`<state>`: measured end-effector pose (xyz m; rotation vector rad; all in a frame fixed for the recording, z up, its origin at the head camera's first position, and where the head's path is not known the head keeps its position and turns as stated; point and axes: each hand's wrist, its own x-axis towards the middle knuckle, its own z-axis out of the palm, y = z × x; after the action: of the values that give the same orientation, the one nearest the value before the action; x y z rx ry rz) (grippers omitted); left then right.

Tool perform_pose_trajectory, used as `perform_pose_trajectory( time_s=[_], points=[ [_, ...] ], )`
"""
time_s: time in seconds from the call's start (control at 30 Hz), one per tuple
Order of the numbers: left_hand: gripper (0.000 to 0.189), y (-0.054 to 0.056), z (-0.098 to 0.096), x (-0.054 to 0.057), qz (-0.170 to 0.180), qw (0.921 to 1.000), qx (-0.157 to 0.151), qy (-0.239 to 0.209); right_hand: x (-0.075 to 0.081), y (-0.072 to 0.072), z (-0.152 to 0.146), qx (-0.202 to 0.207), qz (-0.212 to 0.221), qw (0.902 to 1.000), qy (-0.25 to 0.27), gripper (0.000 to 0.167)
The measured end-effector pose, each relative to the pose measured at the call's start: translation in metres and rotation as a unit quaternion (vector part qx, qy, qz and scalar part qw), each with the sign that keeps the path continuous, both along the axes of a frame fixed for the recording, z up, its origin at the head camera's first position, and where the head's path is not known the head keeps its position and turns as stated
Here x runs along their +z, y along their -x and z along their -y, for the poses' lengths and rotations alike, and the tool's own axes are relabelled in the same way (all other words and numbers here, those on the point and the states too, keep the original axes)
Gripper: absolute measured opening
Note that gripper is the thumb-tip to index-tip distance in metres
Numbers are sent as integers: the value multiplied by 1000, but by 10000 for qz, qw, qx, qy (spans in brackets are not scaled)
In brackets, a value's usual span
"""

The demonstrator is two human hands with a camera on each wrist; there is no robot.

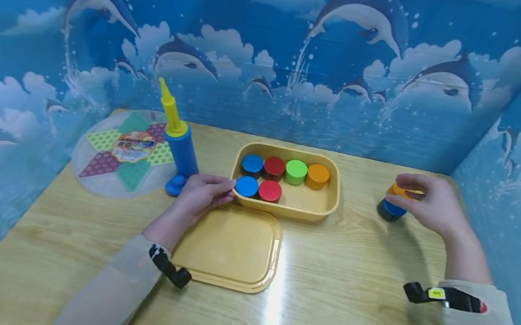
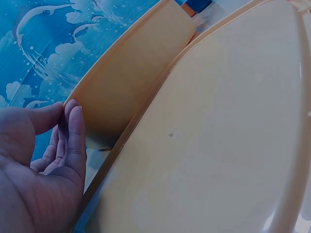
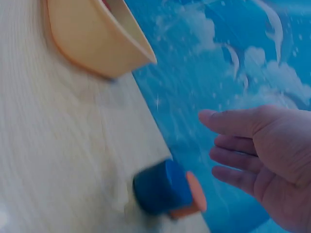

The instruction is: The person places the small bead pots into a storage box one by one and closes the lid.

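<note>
In the head view my left hand (image 1: 204, 196) pinches the left front corner of a yellow plastic box (image 1: 306, 198) between thumb and fingers. The box's outer wall (image 2: 131, 73) fills the upper middle of the left wrist view. Inside are two rows of short round pots: blue (image 1: 253, 164), dark red, green (image 1: 296, 172) and orange (image 1: 317, 176) behind, blue and red (image 1: 269, 190) in front. Farther right, my right hand (image 1: 430, 203) is over a blue pot (image 1: 391, 210) and an orange pot (image 1: 399, 191). The right wrist view shows its fingers (image 3: 235, 158) extended, apart from both pots.
A yellow lid (image 1: 232, 246) lies flat in front of the box. To the left stands a blue and yellow hand pump (image 1: 181, 144), beside a round clear case (image 1: 97, 159) with star-patterned coloured points. Dolphin-printed curtains (image 1: 279, 46) enclose the table's back and sides.
</note>
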<state>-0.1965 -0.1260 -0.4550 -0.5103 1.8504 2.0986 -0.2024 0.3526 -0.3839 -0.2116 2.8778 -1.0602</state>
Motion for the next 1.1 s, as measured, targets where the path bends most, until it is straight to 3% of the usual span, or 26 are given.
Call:
perform_pose_trajectory(
  time_s=[0.3, 0.67, 1.1],
  points=[
    [31, 1, 1, -1, 15, 10000, 23, 73, -27, -8, -32, -498, 507, 9970, -296, 88],
    [27, 2, 0, -1, 104, 9998, 63, 184, -45, -13, -26, -780, 522, 9952, -262, 86],
    [27, 3, 0, -2, 65, 9999, 38, 130, -61, -13, -10, -1340, 341, 9903, -126, 99]
  ],
)
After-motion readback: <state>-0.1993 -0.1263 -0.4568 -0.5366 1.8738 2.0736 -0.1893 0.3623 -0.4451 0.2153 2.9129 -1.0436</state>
